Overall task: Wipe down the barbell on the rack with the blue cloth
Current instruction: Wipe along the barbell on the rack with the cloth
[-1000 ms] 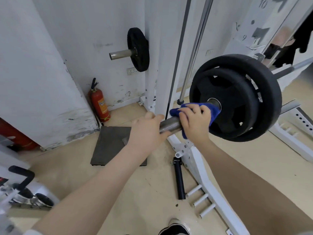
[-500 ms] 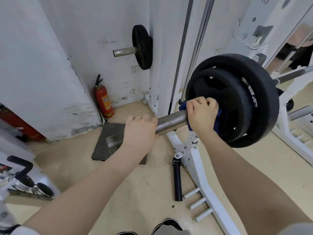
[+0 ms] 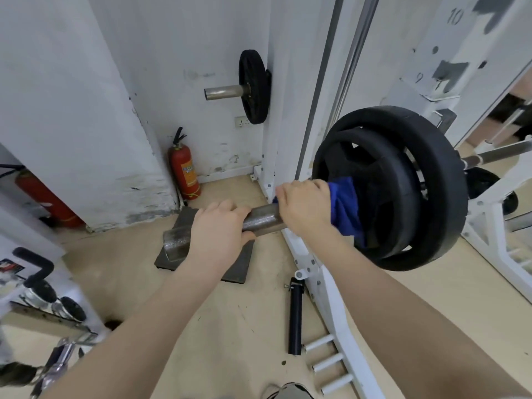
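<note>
On barbell sleeve, R hand w/ blue cloth slid outward.

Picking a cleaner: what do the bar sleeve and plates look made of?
Sleeve: bare steel by the look, dull grey with dark blotches, mildly shiny. Plates: matte black, probably rubber-coated; no metal shows. Cloth: soft blue fabric, folds visible.
</note>
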A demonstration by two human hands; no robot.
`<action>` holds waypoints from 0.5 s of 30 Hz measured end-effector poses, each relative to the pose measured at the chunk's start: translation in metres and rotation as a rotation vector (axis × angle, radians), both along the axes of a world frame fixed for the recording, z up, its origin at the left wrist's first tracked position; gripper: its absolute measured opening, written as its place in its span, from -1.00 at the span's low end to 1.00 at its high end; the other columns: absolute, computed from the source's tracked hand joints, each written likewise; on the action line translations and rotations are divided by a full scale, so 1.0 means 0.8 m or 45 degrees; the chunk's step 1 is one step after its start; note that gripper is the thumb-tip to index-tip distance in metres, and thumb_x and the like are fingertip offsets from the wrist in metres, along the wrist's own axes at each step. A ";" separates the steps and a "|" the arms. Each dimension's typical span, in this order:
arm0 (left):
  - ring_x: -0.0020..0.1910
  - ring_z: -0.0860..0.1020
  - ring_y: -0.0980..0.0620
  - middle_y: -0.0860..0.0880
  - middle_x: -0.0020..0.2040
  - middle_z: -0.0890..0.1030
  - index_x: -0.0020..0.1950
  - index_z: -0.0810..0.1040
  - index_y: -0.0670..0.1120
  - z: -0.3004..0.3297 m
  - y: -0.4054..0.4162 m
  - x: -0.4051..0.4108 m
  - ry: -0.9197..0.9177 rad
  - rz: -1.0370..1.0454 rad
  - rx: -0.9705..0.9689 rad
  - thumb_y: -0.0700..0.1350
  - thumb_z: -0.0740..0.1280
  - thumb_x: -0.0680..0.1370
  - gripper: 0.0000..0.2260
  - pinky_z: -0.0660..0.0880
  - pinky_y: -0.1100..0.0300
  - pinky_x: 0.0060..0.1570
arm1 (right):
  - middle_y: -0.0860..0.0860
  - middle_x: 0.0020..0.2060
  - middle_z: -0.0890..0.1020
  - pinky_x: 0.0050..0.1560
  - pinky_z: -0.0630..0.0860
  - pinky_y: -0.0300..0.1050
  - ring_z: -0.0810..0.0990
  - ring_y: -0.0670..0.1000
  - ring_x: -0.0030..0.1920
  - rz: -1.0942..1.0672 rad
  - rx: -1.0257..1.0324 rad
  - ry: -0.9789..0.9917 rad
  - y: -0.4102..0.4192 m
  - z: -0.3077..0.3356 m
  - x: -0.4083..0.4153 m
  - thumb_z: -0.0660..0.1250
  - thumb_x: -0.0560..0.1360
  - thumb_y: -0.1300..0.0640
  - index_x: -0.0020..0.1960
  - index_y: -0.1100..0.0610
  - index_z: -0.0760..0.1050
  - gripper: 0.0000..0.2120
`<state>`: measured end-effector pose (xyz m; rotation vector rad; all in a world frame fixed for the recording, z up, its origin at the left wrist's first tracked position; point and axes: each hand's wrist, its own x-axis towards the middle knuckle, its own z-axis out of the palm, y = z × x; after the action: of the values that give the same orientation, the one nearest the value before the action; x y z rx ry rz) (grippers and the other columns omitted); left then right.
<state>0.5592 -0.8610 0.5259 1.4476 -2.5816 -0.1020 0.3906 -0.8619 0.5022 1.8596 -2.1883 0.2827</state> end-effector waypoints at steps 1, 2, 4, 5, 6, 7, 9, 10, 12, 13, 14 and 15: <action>0.05 0.48 -0.12 -0.08 0.07 0.54 0.25 0.46 -0.01 -0.001 0.002 -0.003 -0.012 0.023 0.003 0.09 0.34 0.46 -0.61 0.37 0.06 0.04 | -0.04 -0.31 0.45 -0.05 0.18 -0.07 0.47 0.07 -0.20 0.104 0.002 0.017 0.002 0.001 0.002 -0.13 0.54 0.06 -0.21 0.01 0.41 -0.64; 0.06 0.47 -0.12 -0.08 0.07 0.53 0.25 0.46 -0.01 -0.002 0.003 -0.004 -0.024 0.041 0.007 0.08 0.33 0.47 -0.61 0.37 0.05 0.04 | -0.04 -0.31 0.47 -0.08 0.17 -0.07 0.49 0.07 -0.19 0.166 0.030 0.016 0.002 0.005 -0.005 -0.10 0.56 0.05 -0.22 0.00 0.37 -0.68; 0.05 0.47 -0.14 -0.10 0.06 0.54 0.24 0.46 -0.03 -0.003 0.003 -0.005 -0.019 0.051 0.003 0.07 0.33 0.47 -0.62 0.37 0.04 0.04 | -0.02 -0.31 0.53 -0.13 0.22 -0.06 0.50 0.07 -0.24 0.188 0.124 -0.042 -0.007 0.010 -0.029 -0.07 0.61 0.02 -0.20 0.04 0.40 -0.65; 0.04 0.47 -0.15 -0.11 0.05 0.54 0.24 0.47 -0.04 -0.004 0.003 -0.004 0.000 0.057 -0.002 0.07 0.33 0.47 -0.62 0.38 0.03 0.03 | 0.00 -0.32 0.54 -0.17 0.23 -0.07 0.48 0.07 -0.28 0.141 0.183 -0.080 -0.011 0.012 -0.037 -0.10 0.62 0.00 -0.19 0.07 0.43 -0.60; 0.03 0.48 -0.15 -0.12 0.04 0.54 0.24 0.47 -0.04 -0.006 0.004 -0.002 0.022 0.067 -0.009 0.07 0.34 0.47 -0.61 0.38 0.03 0.03 | 0.01 -0.33 0.52 -0.18 0.21 -0.07 0.44 0.07 -0.32 0.070 0.226 -0.096 -0.016 0.015 -0.040 -0.12 0.63 0.00 -0.20 0.08 0.42 -0.58; 0.02 0.48 -0.16 -0.12 0.03 0.55 0.24 0.48 -0.04 -0.008 0.005 0.000 0.046 0.078 -0.020 0.07 0.35 0.46 -0.61 0.38 0.02 0.01 | 0.01 -0.34 0.49 -0.18 0.20 -0.06 0.40 0.06 -0.33 0.016 0.223 -0.079 -0.020 0.016 -0.036 -0.13 0.63 0.01 -0.20 0.09 0.39 -0.59; -0.03 0.49 -0.19 -0.14 -0.01 0.59 0.22 0.51 -0.05 -0.012 0.007 0.001 0.110 0.085 -0.056 0.04 0.39 0.44 -0.61 0.40 0.02 -0.05 | -0.01 -0.36 0.46 -0.13 0.17 -0.07 0.42 0.07 -0.31 -0.004 0.155 -0.027 -0.017 0.012 -0.011 -0.09 0.61 0.05 -0.21 0.08 0.38 -0.64; -0.07 0.51 -0.21 -0.15 -0.04 0.60 0.19 0.54 -0.07 -0.014 0.008 0.000 0.136 0.082 -0.066 0.02 0.42 0.41 -0.61 0.41 0.02 -0.08 | -0.03 -0.36 0.44 -0.12 0.17 -0.05 0.44 0.07 -0.27 0.047 0.122 -0.019 -0.010 0.008 0.007 -0.06 0.61 0.05 -0.20 0.06 0.40 -0.66; -0.11 0.54 -0.22 -0.15 -0.07 0.63 0.16 0.57 -0.09 -0.019 0.007 0.000 0.156 0.088 -0.089 0.00 0.46 0.37 -0.61 0.43 0.00 -0.13 | -0.04 -0.30 0.45 -0.06 0.21 -0.03 0.44 0.06 -0.19 0.224 0.072 -0.040 0.005 0.004 0.027 -0.03 0.60 0.03 -0.14 0.00 0.48 -0.67; -0.10 0.54 -0.22 -0.15 -0.07 0.64 0.15 0.57 -0.10 -0.019 0.008 0.000 0.155 0.096 -0.103 0.00 0.46 0.37 -0.61 0.43 0.00 -0.12 | -0.05 -0.25 0.49 -0.03 0.25 -0.02 0.45 0.05 -0.15 0.315 0.073 -0.067 0.009 0.006 0.027 -0.02 0.61 0.00 -0.09 -0.03 0.51 -0.67; -0.09 0.55 -0.21 -0.13 -0.06 0.64 0.15 0.57 -0.09 -0.019 0.008 0.001 0.149 0.101 -0.115 0.02 0.45 0.38 -0.61 0.42 0.01 -0.10 | -0.06 -0.20 0.54 0.00 0.28 -0.01 0.48 0.03 -0.11 0.384 0.105 -0.092 0.009 0.010 0.020 -0.02 0.61 -0.03 -0.04 -0.06 0.52 -0.66; -0.06 0.54 -0.19 -0.11 -0.05 0.63 0.16 0.56 -0.07 -0.018 0.009 0.001 0.143 0.102 -0.125 0.04 0.43 0.39 -0.62 0.40 0.01 -0.06 | -0.07 -0.16 0.58 -0.02 0.33 -0.01 0.52 0.02 -0.09 0.433 0.155 -0.126 0.007 0.015 0.009 -0.03 0.61 -0.07 0.00 -0.08 0.53 -0.66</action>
<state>0.5600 -0.8541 0.5115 1.4645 -2.4014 -0.0437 0.3975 -0.8566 0.5143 2.3319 -1.9789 0.3173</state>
